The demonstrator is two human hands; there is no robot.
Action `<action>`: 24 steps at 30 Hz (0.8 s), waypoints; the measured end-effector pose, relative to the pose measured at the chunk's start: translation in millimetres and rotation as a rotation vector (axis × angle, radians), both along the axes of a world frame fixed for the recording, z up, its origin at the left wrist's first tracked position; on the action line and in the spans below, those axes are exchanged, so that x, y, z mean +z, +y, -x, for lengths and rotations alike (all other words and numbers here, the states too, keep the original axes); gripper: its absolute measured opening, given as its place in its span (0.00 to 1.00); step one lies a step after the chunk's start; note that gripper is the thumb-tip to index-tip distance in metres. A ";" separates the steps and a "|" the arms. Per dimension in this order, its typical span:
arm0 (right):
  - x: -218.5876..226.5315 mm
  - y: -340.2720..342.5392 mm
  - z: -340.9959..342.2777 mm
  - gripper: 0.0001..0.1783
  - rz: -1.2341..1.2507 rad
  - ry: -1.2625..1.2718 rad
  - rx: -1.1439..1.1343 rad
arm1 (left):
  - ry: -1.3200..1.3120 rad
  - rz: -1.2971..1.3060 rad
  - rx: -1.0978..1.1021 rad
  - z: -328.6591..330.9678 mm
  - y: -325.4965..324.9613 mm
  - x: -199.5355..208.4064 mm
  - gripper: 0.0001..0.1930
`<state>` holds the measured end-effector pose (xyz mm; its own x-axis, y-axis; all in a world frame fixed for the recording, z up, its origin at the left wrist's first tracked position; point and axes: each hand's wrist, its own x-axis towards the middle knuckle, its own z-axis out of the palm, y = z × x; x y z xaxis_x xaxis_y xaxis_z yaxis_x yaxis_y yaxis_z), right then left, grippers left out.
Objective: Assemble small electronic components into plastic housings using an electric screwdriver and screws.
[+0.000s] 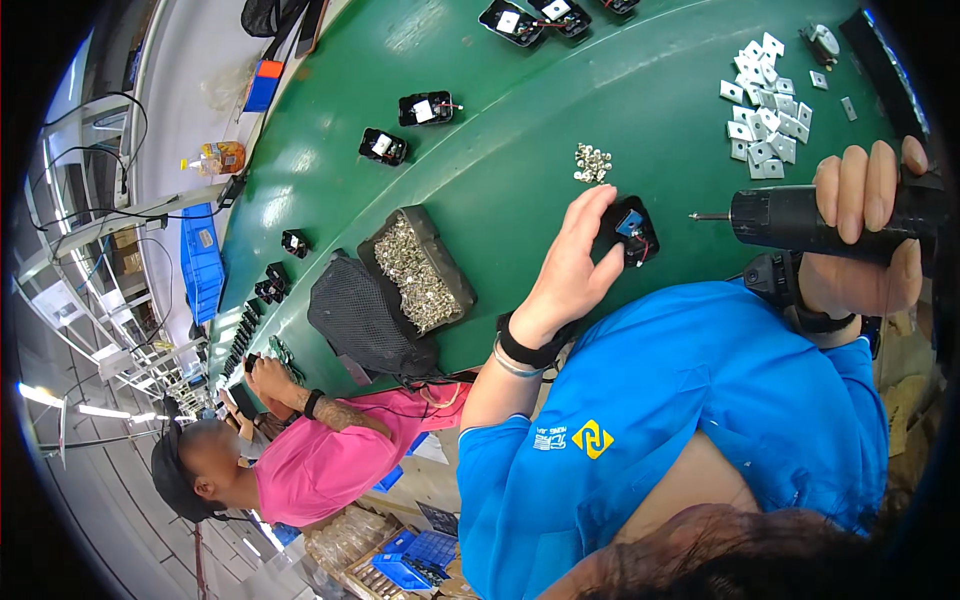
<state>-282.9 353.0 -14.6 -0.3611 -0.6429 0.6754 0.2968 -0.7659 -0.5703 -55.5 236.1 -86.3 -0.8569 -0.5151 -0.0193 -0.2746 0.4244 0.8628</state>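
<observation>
My left hand [572, 262] grips a small black plastic housing [643, 238] on the green table, its fingers along the left side. Inside the housing show a blue part [630, 222] and thin red and black wires. My right hand [862, 205] is wrapped round a black electric screwdriver [785, 215]. The screwdriver's bit points left at the housing and is apart from it. Just beyond my left hand lies a small heap of silvery screws [592, 163]. A pile of white square plates with holes [765, 112] spreads over the table on the far right.
A black tray full of screws [415, 270] stands left of my left hand, beside a black mesh bag [362, 312]. Several housings with white plates [425, 108] sit farther along the table. A co-worker in a pink shirt [320, 460] works at the left. Blue bins [202, 262] stand beyond.
</observation>
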 end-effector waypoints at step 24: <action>0.8 -1.5 -10.9 0.30 -0.074 -0.009 -0.050 | 0.040 0.342 0.145 12.3 9.3 -8.2 0.18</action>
